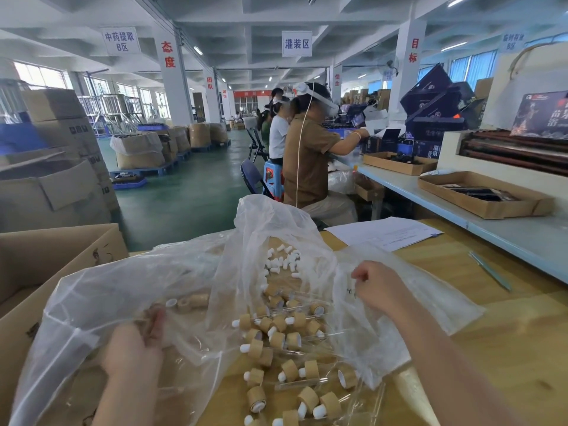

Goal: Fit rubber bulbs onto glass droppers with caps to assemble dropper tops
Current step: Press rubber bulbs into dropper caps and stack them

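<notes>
Risk is building: tugging the clear plastic bag [270, 222] could spill the white rubber bulbs [281, 262] lying inside it onto the finished dropper tops [278, 332] heaped just below. The right hand [379, 285] is pinching the bag's film with curled fingers; the left hand [132, 352] is reaching under film, its grip unclear

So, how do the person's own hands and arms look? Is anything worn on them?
The left hand and the right hand are bare: no gloves, and no ring, watch or bracelet shows. The left forearm and the right forearm are bare too, with no sleeve in view. The left hand's fingertips look blurred behind a clear plastic bag.
</notes>
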`<state>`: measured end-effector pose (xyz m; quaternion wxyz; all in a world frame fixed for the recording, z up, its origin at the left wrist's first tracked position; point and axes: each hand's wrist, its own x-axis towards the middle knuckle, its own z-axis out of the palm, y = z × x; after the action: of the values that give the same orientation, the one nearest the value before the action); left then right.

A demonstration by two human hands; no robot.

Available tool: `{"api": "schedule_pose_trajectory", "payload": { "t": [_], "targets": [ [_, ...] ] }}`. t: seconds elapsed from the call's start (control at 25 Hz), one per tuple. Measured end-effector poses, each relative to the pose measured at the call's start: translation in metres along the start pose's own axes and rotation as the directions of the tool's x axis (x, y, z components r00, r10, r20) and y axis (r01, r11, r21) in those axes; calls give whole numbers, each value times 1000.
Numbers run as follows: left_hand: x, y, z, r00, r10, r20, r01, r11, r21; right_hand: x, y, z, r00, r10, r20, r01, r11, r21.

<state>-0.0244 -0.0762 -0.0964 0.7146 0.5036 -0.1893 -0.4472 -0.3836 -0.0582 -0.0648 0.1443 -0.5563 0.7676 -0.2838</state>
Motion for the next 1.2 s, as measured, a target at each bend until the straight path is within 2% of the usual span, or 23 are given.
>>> {"api": "schedule_pose_trajectory", "payload": {
  "t": [0.08, 0.12, 0.2, 0.24, 0.32, 0.4, 0.52, 0.6, 0.68, 0.72, 0.76, 0.8, 0.84, 0.88, 0.92, 0.96, 1.0, 1.08, 1.12, 1.2],
  "targets": [
    [8, -2, -6, 993, -102, -52, 93, 985, -143, 14, -2, 12, 995, 27, 97, -15, 992, -125],
    [13, -4, -5, 985, -155, -80, 142, 979, -149, 18, -3, 15, 993, 43, 112, -24, 986, -165],
    [13, -6, 3, 969, -234, -84, 233, 972, -22, 25, -3, 16, 992, 75, 106, -50, 975, -215],
    [11, -5, 5, 975, -187, -122, 196, 978, 66, 26, -3, 13, 990, 92, 106, -64, 968, -241],
    [13, -8, 6, 964, 62, -259, 1, 972, 233, 29, 0, 8, 983, 130, 128, -89, 955, -283],
    [2, -7, 8, 929, 274, -247, -142, 883, 446, 29, 4, 4, 979, 152, 138, -101, 941, -322],
    [-2, -7, 10, 917, 323, -235, -128, 794, 594, 27, 11, 9, 977, 144, 157, -85, 939, -333],
    [5, -5, 8, 960, 202, -192, -98, 890, 445, 25, 13, 14, 976, 140, 167, -86, 951, -297],
    [11, 2, 4, 999, 32, -37, -28, 994, 108, 25, 15, 15, 976, 144, 165, -95, 956, -277],
    [13, 6, 4, 999, -24, -29, 24, 1000, -12, 24, 14, 14, 972, 152, 180, -95, 951, -293],
    [13, 8, 4, 998, -49, -34, 47, 997, -57, 24, 15, 15, 967, 157, 202, -88, 946, -311],
    [13, 5, 4, 1000, -10, -16, 11, 1000, 11, 23, 15, 18, 963, 151, 223, -75, 946, -316],
    [11, 0, 8, 998, 60, 33, -66, 978, 198, 23, 16, 22, 962, 134, 236, -55, 949, -311],
    [11, -9, 10, 978, 185, 100, -210, 865, 456, 22, 17, 25, 963, 116, 244, -39, 953, -299],
    [12, -18, 12, 932, 305, 194, -355, 676, 645, 22, 19, 27, 964, 101, 247, -28, 959, -282],
    [13, -25, 12, 874, 365, 319, -471, 483, 738, 21, 21, 27, 965, 88, 247, -22, 966, -258],
    [14, -28, 12, 829, 365, 423, -540, 331, 774, 20, 23, 27, 967, 73, 244, -17, 975, -223],
    [22, -29, 8, 789, 322, 523, -581, 113, 806, 18, 26, 24, 975, 36, 219, -11, 993, -115],
    [24, -30, 7, 793, 284, 540, -567, 16, 824, 18, 27, 23, 979, 14, 203, 0, 998, -67],
    [28, -34, 2, 862, 133, 490, -478, -109, 871, 15, 28, 24, 977, -50, 208, 64, 996, -61]
  ]
}}
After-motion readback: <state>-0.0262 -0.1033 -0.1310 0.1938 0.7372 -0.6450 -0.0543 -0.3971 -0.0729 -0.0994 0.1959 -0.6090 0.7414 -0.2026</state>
